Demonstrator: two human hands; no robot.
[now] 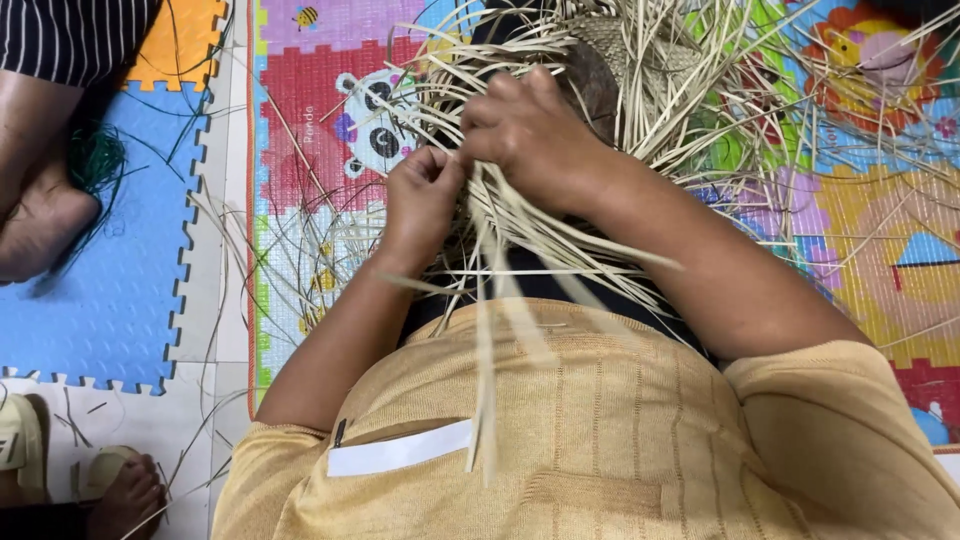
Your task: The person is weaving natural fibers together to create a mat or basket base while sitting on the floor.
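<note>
Low in the frame, closest to the camera, loose ends of pale straw strips (487, 400) hang down over the person's mustard knitted top (600, 430). Just above, at centre, both hands are busy in the weave. Left hand (420, 200) has its fingers (432, 165) curled tight, pinching a strip or two. Right hand (525, 130) sits on top, fingers pressed together and folded down over a bundle of strips, holding them flat; whether the thumb grips anything underneath, I cannot tell.

Judging by this, it's mid-weave: one strip being tucked across while the others are pinned. The next move calls for a firm pull to seat the strip without slackening the held bundle.

Beyond the hands, the half-woven straw piece (620, 60) rises at upper centre, unwoven ends fanning out wide. Underneath lies the colourful cartoon floor mat (320, 100); at far left, blue foam tiles (130, 250) and another person's bare foot (40, 230).
</note>
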